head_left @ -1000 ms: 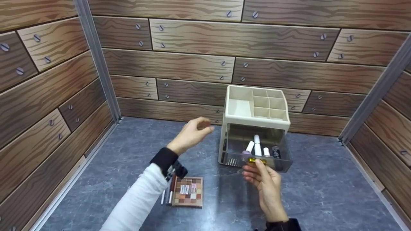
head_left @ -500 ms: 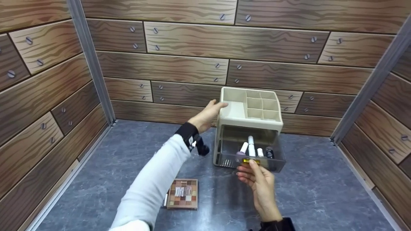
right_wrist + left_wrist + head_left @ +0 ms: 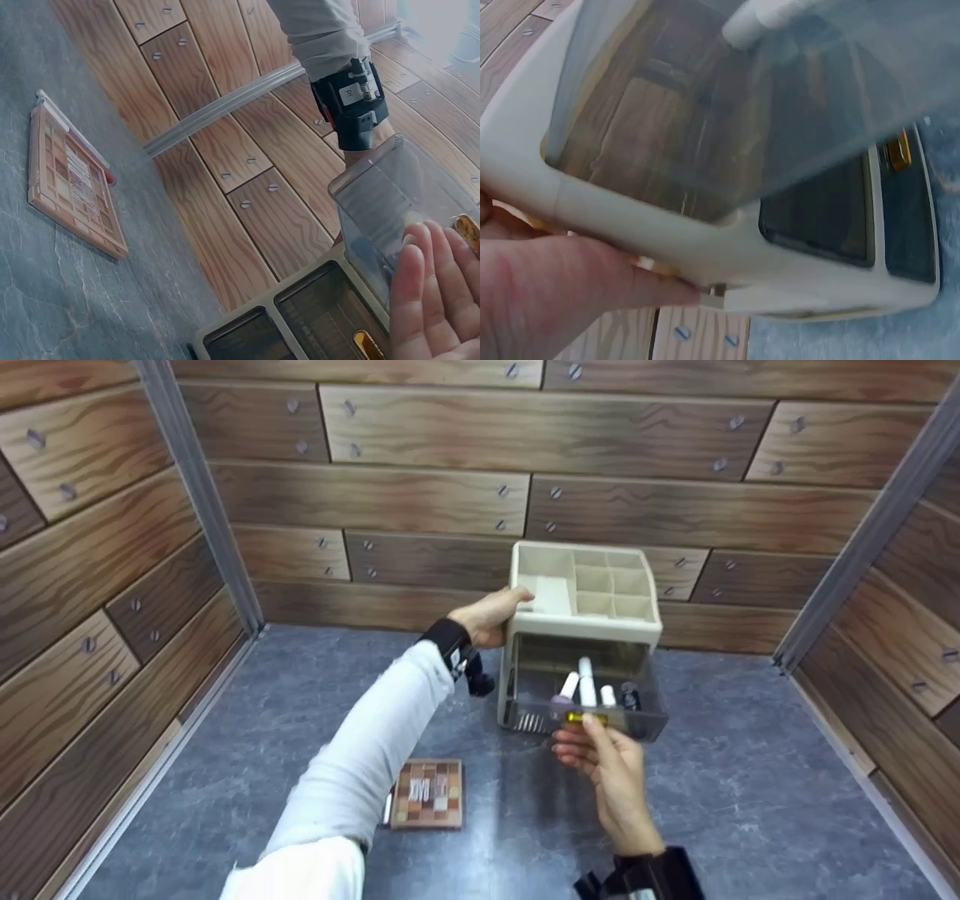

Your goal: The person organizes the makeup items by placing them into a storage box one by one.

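A cream makeup organizer (image 3: pixel 517 652) stands toward the back wall, its top divided into compartments. My left hand (image 3: pixel 491 615) grips its left side, thumb over the top rim; the left wrist view shows this hand (image 3: pixel 562 281) against the cream wall. The clear upper drawer (image 3: pixel 649 724) is pulled out. With thumb and fingers my right hand (image 3: pixel 619 784) pinches the drawer's gold handle (image 3: pixel 574 718). Inside the drawer are a white tube (image 3: pixel 587 686), a white-capped lilac bottle (image 3: pixel 568 686) and a dark bottle (image 3: pixel 631 697). Lower drawers (image 3: pixel 251 337) show in the right wrist view.
An eyeshadow palette (image 3: pixel 427 795) lies on the grey marbled surface (image 3: pixel 750 780), left of the organizer. Slim cosmetic pencils (image 3: pixel 79 139) lie along its side, partly hidden by my left sleeve (image 3: pixel 360 765) in the head view. Wood-patterned walls (image 3: pixel 420 495) enclose the area.
My left hand has moved right and back from the air beside the organizer onto its left rim. My right hand stays on the drawer handle, and the drawer remains out.
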The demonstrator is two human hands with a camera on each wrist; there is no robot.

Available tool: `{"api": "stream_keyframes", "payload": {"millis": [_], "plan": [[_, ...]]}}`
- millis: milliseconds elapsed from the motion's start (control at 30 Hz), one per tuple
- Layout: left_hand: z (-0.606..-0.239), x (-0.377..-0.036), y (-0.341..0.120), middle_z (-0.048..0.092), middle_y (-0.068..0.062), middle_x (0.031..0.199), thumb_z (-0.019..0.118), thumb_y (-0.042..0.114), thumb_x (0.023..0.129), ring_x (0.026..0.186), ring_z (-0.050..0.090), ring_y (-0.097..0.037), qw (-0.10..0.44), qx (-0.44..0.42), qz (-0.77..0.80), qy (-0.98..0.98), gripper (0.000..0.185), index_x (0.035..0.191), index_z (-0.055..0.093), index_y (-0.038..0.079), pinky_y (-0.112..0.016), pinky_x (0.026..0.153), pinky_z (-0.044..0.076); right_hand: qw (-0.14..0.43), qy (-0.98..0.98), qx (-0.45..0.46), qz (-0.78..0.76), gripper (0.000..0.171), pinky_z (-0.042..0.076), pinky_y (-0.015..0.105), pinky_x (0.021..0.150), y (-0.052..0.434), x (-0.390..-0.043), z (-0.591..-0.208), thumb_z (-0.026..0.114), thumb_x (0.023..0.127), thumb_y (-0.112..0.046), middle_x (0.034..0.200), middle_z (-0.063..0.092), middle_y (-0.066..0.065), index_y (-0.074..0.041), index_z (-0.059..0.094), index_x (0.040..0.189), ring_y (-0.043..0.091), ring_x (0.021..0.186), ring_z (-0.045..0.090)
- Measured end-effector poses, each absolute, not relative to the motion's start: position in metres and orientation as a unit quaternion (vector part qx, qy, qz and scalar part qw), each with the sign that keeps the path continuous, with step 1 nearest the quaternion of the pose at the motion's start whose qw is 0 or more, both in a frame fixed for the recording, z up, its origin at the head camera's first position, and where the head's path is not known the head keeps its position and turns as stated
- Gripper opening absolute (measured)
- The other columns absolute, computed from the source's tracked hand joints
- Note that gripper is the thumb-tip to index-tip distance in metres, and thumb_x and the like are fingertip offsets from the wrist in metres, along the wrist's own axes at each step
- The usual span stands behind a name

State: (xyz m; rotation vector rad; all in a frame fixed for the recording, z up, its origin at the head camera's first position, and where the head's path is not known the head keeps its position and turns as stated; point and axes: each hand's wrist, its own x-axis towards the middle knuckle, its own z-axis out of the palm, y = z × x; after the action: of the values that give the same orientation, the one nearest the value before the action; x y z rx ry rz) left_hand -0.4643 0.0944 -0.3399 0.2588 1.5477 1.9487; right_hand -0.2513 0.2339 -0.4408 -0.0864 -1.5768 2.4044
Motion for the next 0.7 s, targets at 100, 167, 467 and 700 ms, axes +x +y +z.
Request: {"api": "stream_keyframes", "payload": {"millis": [100,167,467,700], "plan": [[-0.338,-0.465,0.092,0.054,-0.009,0.109,0.039,0.021,0.098,0.089,0.061,-0.021,0.322,0.117,0.732,0.589,0.040,0.136,0.029,0.018,-0.049,0.107,0.036,0.132,-0.544,-0.025,0.828,0.026,0.058,0.030,0.062,0.233,-0.252,-0.439,0.055,0.097,-0.020,0.078,0.072,0.013,0.000,0.070,0.089,0.020,0.066,0.069],[-0.339,-0.464,0.090,0.054,-0.009,0.110,0.038,0.021,0.098,0.093,0.060,-0.023,0.332,0.128,0.725,0.589,0.040,0.136,0.027,0.018,-0.050,0.107,0.035,0.129,-0.544,-0.027,0.829,0.026,0.058,0.030,0.062,0.232,-0.252,-0.439,0.056,0.097,-0.020,0.078,0.072,0.013,0.000,0.070,0.089,0.020,0.066,0.069],[-0.341,-0.463,0.093,0.053,-0.010,0.113,0.038,0.026,0.100,0.113,0.053,-0.030,0.344,0.169,0.708,0.593,0.036,0.133,0.024,0.022,-0.052,0.106,0.035,0.140,-0.547,-0.035,0.824,0.027,0.058,0.030,0.062,0.236,-0.249,-0.439,0.056,0.097,-0.021,0.079,0.072,0.014,0.001,0.069,0.090,0.021,0.066,0.069],[-0.348,-0.463,0.084,0.054,-0.010,0.113,0.039,0.029,0.100,0.119,0.049,-0.033,0.335,0.170,0.699,0.609,0.042,0.137,0.023,0.022,-0.052,0.106,0.035,0.130,-0.548,-0.036,0.826,0.027,0.058,0.032,0.063,0.230,-0.247,-0.442,0.056,0.097,-0.021,0.080,0.072,0.014,0.001,0.069,0.091,0.022,0.067,0.069]]}}
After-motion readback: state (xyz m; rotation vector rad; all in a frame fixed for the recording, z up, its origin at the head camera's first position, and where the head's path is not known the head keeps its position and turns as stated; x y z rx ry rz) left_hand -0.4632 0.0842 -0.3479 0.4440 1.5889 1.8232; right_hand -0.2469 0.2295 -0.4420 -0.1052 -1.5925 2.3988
